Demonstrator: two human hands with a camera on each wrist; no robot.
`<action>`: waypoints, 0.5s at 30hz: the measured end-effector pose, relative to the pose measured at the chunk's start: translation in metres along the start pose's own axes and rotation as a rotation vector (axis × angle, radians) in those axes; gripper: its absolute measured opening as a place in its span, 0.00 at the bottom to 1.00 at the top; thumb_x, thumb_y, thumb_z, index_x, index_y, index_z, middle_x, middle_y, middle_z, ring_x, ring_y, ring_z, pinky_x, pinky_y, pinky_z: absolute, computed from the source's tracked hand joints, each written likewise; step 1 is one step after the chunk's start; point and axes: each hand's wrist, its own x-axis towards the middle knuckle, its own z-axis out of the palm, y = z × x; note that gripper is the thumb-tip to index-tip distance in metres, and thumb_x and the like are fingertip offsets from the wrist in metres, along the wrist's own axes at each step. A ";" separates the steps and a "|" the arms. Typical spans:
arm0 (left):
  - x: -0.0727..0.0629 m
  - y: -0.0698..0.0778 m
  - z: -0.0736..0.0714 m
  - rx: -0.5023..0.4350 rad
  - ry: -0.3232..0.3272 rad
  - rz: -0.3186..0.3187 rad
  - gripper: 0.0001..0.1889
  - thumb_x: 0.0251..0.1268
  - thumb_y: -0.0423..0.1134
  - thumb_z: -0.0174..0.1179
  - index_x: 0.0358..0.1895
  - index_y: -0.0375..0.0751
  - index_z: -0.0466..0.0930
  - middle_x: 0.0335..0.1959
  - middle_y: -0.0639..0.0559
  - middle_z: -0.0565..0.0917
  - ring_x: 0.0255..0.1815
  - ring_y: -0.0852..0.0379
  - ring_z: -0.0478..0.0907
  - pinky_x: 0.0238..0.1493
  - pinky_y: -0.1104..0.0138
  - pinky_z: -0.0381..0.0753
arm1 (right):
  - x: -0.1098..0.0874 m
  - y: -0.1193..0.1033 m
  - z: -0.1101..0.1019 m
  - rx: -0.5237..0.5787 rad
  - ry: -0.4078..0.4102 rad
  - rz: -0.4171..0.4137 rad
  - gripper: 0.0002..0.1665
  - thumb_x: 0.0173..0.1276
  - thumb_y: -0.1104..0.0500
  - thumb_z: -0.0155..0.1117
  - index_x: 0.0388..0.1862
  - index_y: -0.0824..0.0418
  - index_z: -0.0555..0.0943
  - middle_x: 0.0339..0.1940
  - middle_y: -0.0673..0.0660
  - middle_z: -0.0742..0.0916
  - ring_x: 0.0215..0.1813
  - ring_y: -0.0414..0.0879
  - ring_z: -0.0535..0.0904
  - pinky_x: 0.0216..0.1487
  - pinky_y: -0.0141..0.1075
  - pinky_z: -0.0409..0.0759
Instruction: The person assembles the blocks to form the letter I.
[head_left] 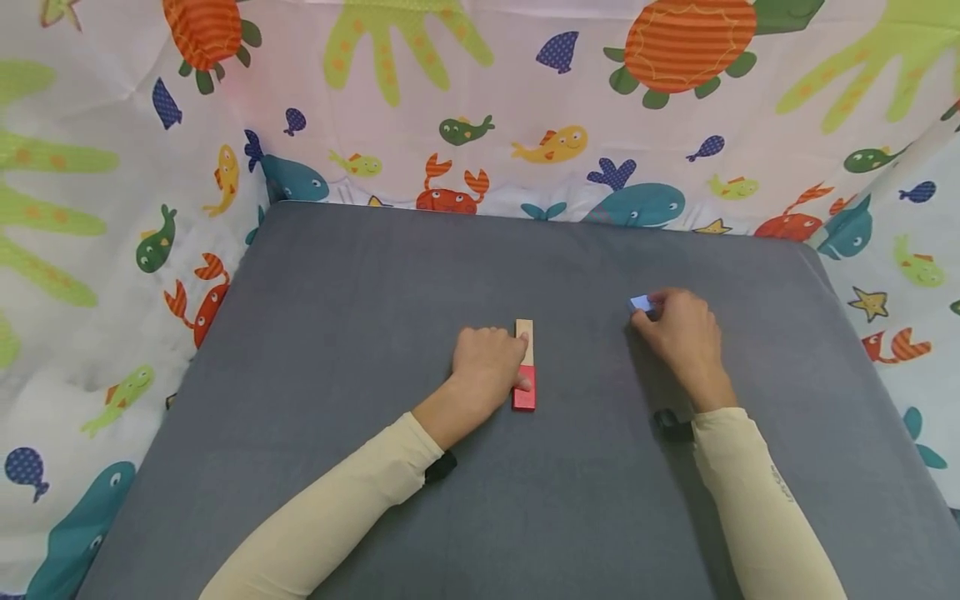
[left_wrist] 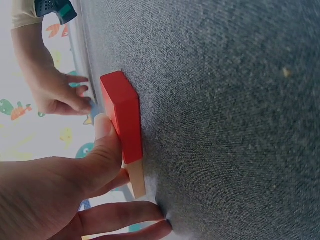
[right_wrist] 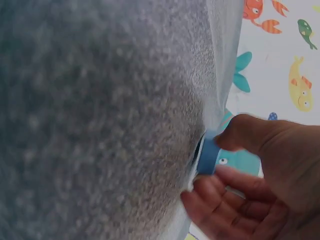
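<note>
While the unclenched left hand (head_left: 486, 358) touches two blocks (head_left: 526, 397), the right (head_left: 684, 333) pinches a third (head_left: 641, 303).

Soft light, shadows, blurred right-wrist view

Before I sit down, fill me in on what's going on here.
A person is handling small blocks with both bare hands over a gray surface. The left hand touches a red block and a plain wooden block, which lie end to end, the red one nearer the person. Off to the right, the right hand pinches a blue block, apart from the other two.
</note>
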 end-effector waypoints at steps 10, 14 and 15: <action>0.001 0.001 0.001 0.010 -0.022 -0.010 0.39 0.65 0.66 0.68 0.77 0.58 0.75 0.42 0.50 0.89 0.44 0.53 0.86 0.44 0.58 0.84 | 0.005 -0.027 0.010 0.185 -0.023 -0.272 0.20 0.70 0.59 0.68 0.58 0.67 0.87 0.49 0.65 0.87 0.43 0.57 0.88 0.47 0.52 0.84; 0.000 0.002 0.002 0.022 -0.015 -0.005 0.38 0.65 0.66 0.68 0.77 0.59 0.75 0.38 0.50 0.88 0.41 0.53 0.85 0.42 0.58 0.84 | 0.006 -0.040 0.014 0.181 -0.064 -0.319 0.20 0.72 0.58 0.69 0.60 0.65 0.86 0.50 0.62 0.86 0.45 0.57 0.85 0.51 0.55 0.85; 0.000 0.002 0.002 0.025 -0.011 -0.004 0.38 0.65 0.66 0.68 0.77 0.59 0.75 0.38 0.50 0.87 0.40 0.53 0.85 0.41 0.58 0.84 | 0.007 -0.043 0.015 0.180 -0.075 -0.327 0.20 0.72 0.59 0.69 0.60 0.64 0.86 0.50 0.62 0.85 0.46 0.56 0.85 0.52 0.55 0.85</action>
